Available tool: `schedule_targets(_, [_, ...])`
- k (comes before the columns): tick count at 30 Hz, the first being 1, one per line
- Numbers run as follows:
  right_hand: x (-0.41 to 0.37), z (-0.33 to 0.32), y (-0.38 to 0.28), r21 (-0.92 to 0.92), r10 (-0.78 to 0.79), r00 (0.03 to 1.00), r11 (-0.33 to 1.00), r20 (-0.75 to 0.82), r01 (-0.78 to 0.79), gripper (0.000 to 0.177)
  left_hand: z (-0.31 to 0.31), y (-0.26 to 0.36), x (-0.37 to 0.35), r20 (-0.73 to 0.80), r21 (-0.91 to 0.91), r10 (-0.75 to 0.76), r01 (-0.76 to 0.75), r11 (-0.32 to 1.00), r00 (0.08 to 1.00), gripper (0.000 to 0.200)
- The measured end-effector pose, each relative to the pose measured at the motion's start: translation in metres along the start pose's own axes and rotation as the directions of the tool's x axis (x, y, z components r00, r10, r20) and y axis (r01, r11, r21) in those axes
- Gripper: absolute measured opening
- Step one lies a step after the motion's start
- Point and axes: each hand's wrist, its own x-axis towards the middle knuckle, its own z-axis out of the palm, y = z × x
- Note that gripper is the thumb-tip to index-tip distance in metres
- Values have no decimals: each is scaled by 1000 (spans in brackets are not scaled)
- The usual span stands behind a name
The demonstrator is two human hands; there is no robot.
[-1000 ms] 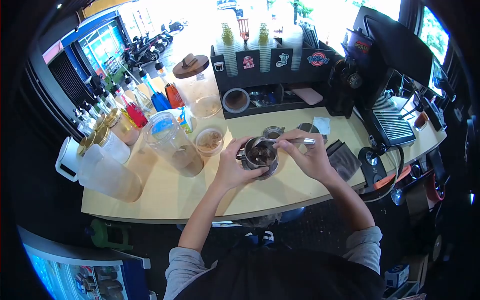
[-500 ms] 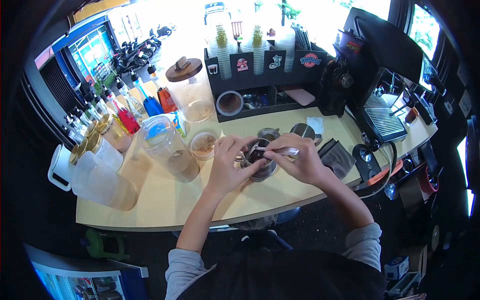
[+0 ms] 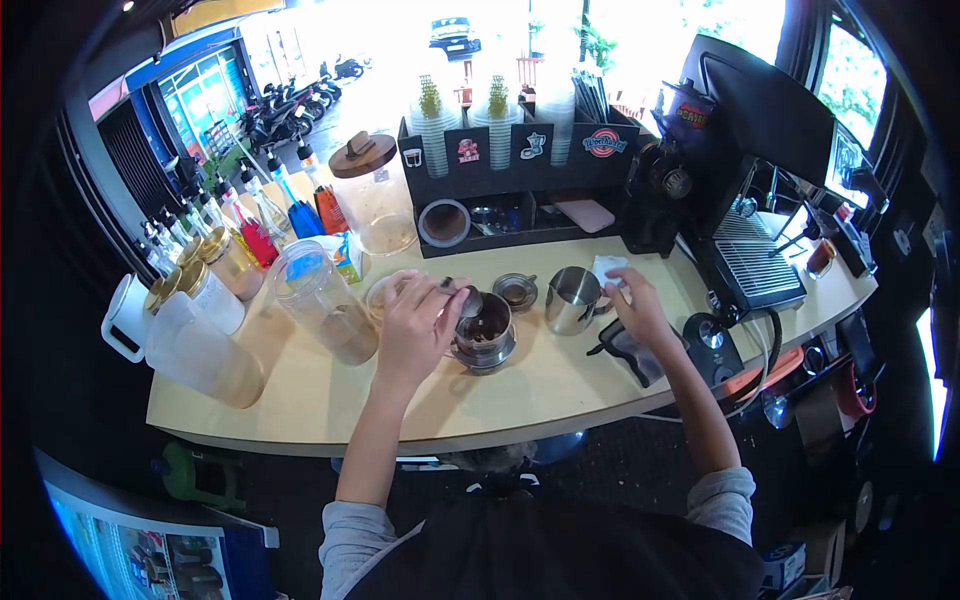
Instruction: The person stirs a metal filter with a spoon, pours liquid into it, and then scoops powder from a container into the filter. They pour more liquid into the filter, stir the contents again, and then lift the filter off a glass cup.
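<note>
At a coffee counter point(image 3: 540, 385), the left hand point(image 3: 420, 322) pinches a metal piece point(image 3: 468, 299) over the filter cup point(image 3: 484, 332), standing mid-counter with dark grounds in; the right hand point(image 3: 637, 306), open, reaches a napkin point(image 3: 607, 268); lid point(image 3: 517, 290) off, seemingly nothing brewed yet

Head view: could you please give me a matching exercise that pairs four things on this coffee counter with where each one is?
Things:
1 left hand
2 right hand
3 steel pitcher
4 wooden lid

Places:
A at the metal filter cup
B on the big glass jar
C beside the white napkin
D on the counter, right of the metal filter cup

Pairs: 1-A, 2-C, 3-D, 4-B
</note>
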Motion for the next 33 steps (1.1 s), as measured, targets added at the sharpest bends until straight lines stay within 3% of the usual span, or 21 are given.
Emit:
schedule_targets(2, [-13,9,25,22,59,997,998,59,-60,22,-2,1,0,-18,14,-22,22,1000,1000,8])
schedule_targets(4, [-24,19,31,415,282,932,838,227,-354,21,-2,3,0,-34,33,-45,46,998,998,8])
schedule_targets(6, [-30,26,34,492,241,947,811,213,-317,17,-2,6,1,-53,-2,-88,88,996,995,10])
schedule_targets(8, [-32,30,33,674,242,951,672,191,-306,14,-2,7,0,-56,-14,-119,118,993,991,11])
schedule_targets(12, [-27,45,28,773,291,946,565,141,-288,17,-5,8,1,-67,-52,-163,160,986,984,14])
schedule_targets(18, [-3,33,2,744,209,970,626,128,-233,17,-13,7,-2,-43,-40,-232,230,972,972,12])
schedule_targets(27, [39,15,-63,787,120,966,560,230,-258,15,-16,-2,-5,-68,-81,-241,236,968,968,11])
schedule_targets(29, [48,13,-73,741,47,976,643,215,-194,16,-13,-4,-6,-79,-111,-249,240,964,965,12])
schedule_targets(33, [61,13,-96,731,27,970,652,242,-201,17,-8,-10,-6,-113,-145,-227,210,967,967,14])
